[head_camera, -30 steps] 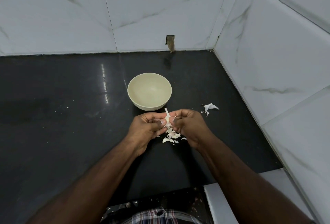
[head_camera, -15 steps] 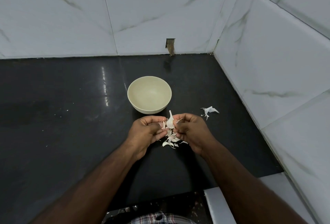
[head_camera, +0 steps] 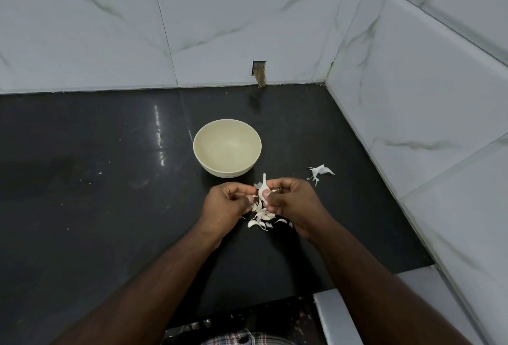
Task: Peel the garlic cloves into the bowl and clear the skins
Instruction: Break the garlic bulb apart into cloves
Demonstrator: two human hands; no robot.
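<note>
A cream bowl (head_camera: 227, 152) stands on the black counter with nothing visible inside it. Just in front of it, my left hand (head_camera: 225, 207) and my right hand (head_camera: 294, 204) meet, fingers curled. Between their fingertips they pinch a white garlic clove (head_camera: 263, 189) whose pointed tip sticks up. Under the hands lies a small heap of several garlic cloves and skins (head_camera: 261, 218) on the counter. Part of the heap is hidden by my fingers.
A loose scrap of white garlic skin (head_camera: 320, 172) lies to the right of the bowl. Marble-look tiled walls close the counter (head_camera: 96, 193) at the back and on the right. A grey ledge (head_camera: 332, 317) sits below the counter's front right corner.
Both hands stay together on the clove and work it slightly. The camera has tipped a little, so bowl and hands sit lower in view. The heap and the loose skin have not moved.
</note>
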